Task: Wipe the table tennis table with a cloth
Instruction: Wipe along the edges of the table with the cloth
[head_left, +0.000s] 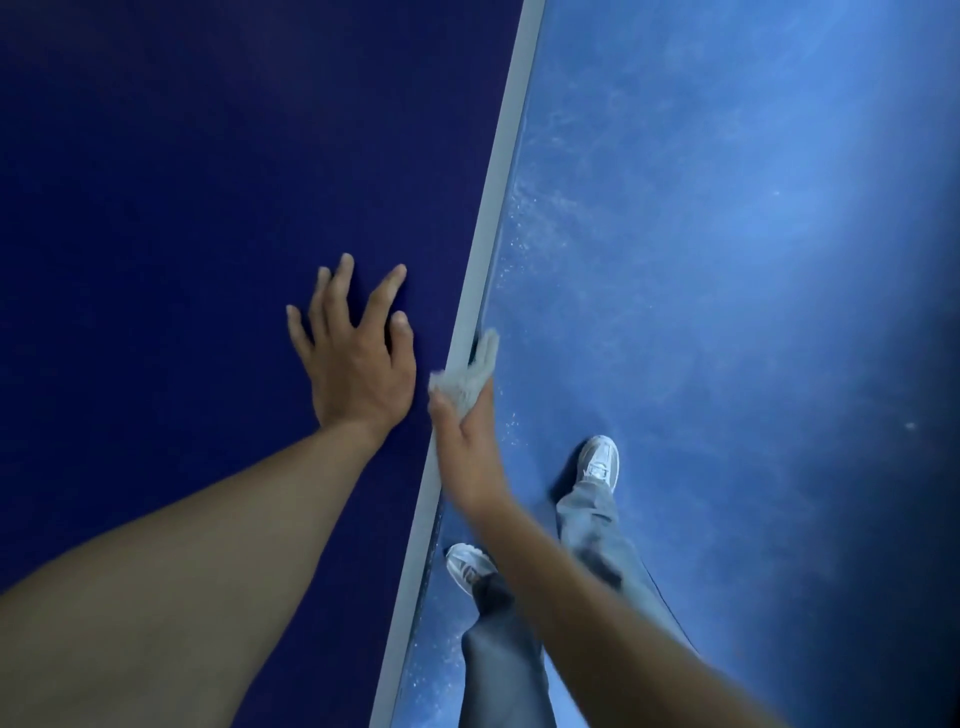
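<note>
The dark blue table tennis table (182, 182) fills the left half of the head view, and its white edge line (498, 171) runs diagonally from the top centre to the bottom. My left hand (358, 353) lies flat on the tabletop with fingers spread, just left of the edge. My right hand (467, 441) grips a small pale fluffy cloth (467, 376) against the table's side edge, right beside the left hand. Part of the cloth sticks out above the fingers; the fingers themselves are hidden behind the edge.
To the right of the edge is a lighter blue floor (727, 260) with pale dusty speckles. My two legs in grey trousers and white shoes (597, 462) stand on it close to the table's side.
</note>
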